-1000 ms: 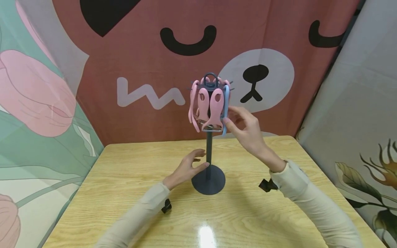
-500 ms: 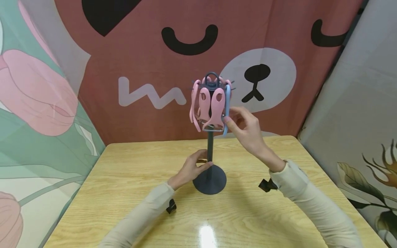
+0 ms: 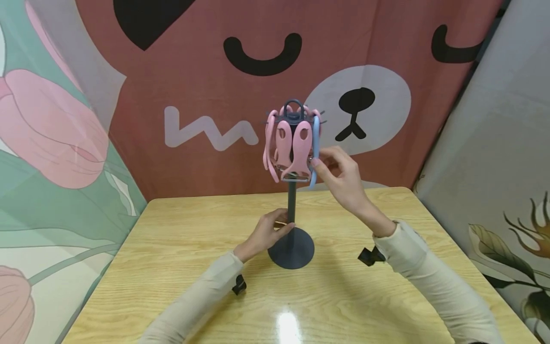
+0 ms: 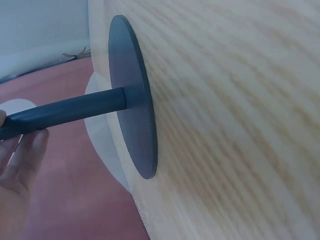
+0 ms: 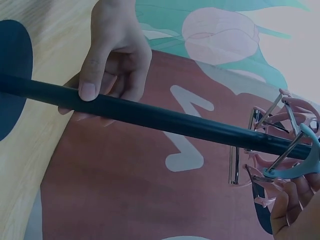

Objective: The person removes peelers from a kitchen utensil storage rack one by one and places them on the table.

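A dark stand, its pole [image 3: 291, 200] upright on a round base [image 3: 296, 258], carries several pink peelers [image 3: 302, 145] and one blue peeler [image 3: 315, 138] on hooks round its top. My left hand [image 3: 265, 235] grips the pole a little above the base, thumb on the near side; the left wrist view shows its fingers [image 4: 29, 155] against the pole. At the rack's right side, my right hand [image 3: 347, 180] pinches the lower part of the blue peeler between thumb and fingers. In the right wrist view the blue peeler [image 5: 300, 171] lies against those fingertips.
The wood-grain table [image 3: 180, 239] ends at a reddish printed cloth [image 3: 193, 172] close behind the stand. Printed cloths also hang at the left and right. Wrist camera mounts [image 3: 370, 256] hang below both sleeves.
My left hand has moved slightly right and closed round the pole. The right hand stays at the blue peeler, with its thumb shifted slightly up.
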Demonstrator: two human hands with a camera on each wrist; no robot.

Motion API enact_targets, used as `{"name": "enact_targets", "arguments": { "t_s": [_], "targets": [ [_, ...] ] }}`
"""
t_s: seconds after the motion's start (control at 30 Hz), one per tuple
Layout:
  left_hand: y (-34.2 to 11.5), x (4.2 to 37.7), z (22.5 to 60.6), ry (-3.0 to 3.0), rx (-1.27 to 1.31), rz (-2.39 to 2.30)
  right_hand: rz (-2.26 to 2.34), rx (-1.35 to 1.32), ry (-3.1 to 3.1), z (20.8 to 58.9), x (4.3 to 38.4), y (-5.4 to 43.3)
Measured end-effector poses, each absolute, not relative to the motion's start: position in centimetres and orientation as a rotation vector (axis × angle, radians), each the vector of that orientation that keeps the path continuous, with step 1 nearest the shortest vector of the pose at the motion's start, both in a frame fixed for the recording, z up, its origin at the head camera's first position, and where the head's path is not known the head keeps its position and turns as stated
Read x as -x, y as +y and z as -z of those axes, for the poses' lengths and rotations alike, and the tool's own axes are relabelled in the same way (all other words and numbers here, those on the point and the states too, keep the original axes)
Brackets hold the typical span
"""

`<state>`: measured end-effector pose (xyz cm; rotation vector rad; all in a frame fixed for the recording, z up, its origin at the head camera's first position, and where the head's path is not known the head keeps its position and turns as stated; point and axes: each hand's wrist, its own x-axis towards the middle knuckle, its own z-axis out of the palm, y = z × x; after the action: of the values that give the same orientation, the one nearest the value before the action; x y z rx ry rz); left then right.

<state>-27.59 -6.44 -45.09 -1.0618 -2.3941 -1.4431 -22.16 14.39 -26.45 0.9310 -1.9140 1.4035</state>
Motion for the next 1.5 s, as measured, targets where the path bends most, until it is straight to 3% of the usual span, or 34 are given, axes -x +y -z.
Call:
{"name": "enact_targets", "arguments": {
  "t_s": [0.97,1.5],
  "targets": [
    [-6.2,27.5,44.7,-2.475,1.064,1.394,-1.462,-0.866,-1.838,26.1,21.7,14.2],
    [-6.3,27.7,44.7,-2.448,1.107,1.431,-1.525,-0.954,-1.744,28.4,24.3,15.4]
  ]
}}
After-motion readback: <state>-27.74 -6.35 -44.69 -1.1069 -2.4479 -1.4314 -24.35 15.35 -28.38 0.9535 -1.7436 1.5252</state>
